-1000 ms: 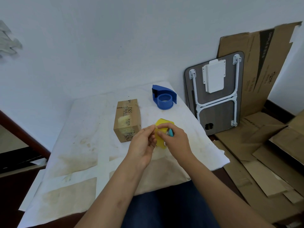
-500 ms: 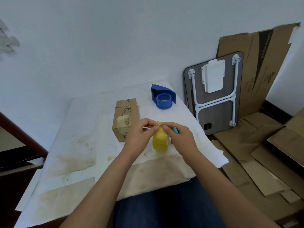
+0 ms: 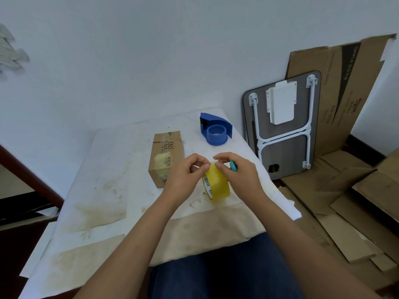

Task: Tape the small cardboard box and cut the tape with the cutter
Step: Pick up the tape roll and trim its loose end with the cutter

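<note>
A yellow roll of tape [image 3: 217, 184] stands on its edge on the table, just in front of me. My left hand [image 3: 185, 175] pinches at the top of the roll with thumb and fingertips. My right hand [image 3: 237, 171] steadies the roll from the right, fingertips on its top, and a teal cutter [image 3: 233, 165] pokes out between its fingers. The small cardboard box [image 3: 167, 157] lies to the left of the hands, with old tape on its near end. It is not touched.
A blue tape dispenser [image 3: 216, 131] sits at the table's far right corner. The table [image 3: 97, 212] has a stained white cover. A folded lap table [image 3: 282, 126] and flattened cardboard [image 3: 345, 201] lie against the wall and on the floor to the right.
The roll went from flat in my hands to standing on its edge on the table. Both hands now work at its top.
</note>
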